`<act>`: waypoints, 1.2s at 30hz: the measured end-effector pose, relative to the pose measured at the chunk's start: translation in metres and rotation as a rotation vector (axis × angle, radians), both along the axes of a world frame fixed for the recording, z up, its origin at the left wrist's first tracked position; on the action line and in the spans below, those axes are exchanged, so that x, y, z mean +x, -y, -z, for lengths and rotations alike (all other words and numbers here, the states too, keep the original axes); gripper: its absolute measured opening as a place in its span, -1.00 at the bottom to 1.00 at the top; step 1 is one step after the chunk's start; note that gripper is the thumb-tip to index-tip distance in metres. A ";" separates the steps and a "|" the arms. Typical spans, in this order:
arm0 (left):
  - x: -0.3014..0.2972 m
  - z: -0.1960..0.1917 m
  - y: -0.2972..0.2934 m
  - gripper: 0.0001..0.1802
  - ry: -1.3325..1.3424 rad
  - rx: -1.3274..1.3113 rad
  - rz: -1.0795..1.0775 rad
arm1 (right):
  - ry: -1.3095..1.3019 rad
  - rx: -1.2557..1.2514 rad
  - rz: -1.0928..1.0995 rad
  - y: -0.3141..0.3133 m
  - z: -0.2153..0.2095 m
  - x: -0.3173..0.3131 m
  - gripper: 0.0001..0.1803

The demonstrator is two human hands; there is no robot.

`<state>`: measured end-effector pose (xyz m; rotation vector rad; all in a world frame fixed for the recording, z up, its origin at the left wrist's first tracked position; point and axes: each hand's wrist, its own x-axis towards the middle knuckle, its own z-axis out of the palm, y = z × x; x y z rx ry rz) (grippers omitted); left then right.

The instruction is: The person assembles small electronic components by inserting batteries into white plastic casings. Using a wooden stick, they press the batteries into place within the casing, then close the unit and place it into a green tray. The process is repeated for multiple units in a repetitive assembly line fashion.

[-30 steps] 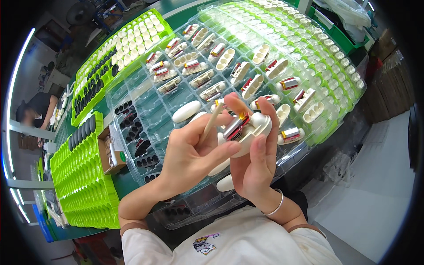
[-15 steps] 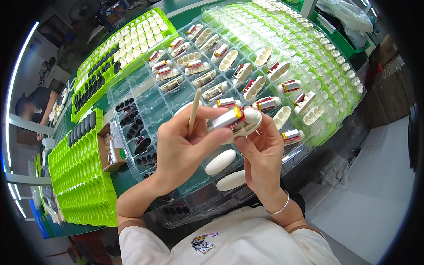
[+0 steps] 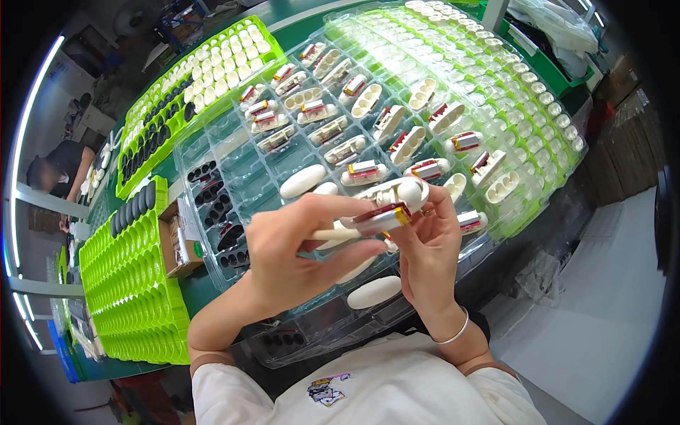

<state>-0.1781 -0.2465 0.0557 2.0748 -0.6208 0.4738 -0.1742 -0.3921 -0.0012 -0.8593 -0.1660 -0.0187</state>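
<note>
My right hand is closed on a white oval casing, holding it above a clear compartment tray. At the casing's near side sits a silver block with a yellow end and a red strip. My left hand grips a thin pale stick, which lies roughly level and points at the casing. Its fingertips are close to the silver block; whether they touch it I cannot tell. Smooth white oval shells lie in the tray beyond the hands, and another lies below them.
Similar open white casings with silver-and-red inserts fill the tray, with black pieces at its left. Green trays stand left and far left, beside a small cardboard box. A person sits at the far left.
The stick has swung from upright to nearly level, toward the casing. The casing has turned in my right hand, and its silver block now faces nearer to me.
</note>
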 end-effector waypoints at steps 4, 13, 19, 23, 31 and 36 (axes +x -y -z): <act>0.008 0.005 -0.002 -0.59 -0.079 0.148 -0.185 | 0.012 -0.085 0.004 0.003 0.002 -0.003 -0.59; 0.011 0.006 -0.003 -0.43 -0.054 0.311 -0.067 | -0.054 -0.122 -0.060 0.001 0.003 0.002 -0.60; 0.044 0.000 -0.045 -0.59 -0.303 0.410 -0.324 | -0.126 -0.109 -0.131 0.002 0.002 0.004 -0.41; 0.072 0.030 -0.086 -0.62 -0.346 0.505 -0.302 | -0.112 -0.144 -0.138 0.005 0.004 0.004 -0.49; 0.096 0.045 -0.096 -0.65 -0.469 0.549 -0.170 | 0.134 -0.273 -0.071 0.081 -0.025 0.028 -0.59; 0.109 0.048 -0.097 -0.71 -0.233 0.540 -0.409 | 0.249 -0.984 0.615 0.188 -0.041 0.127 -0.83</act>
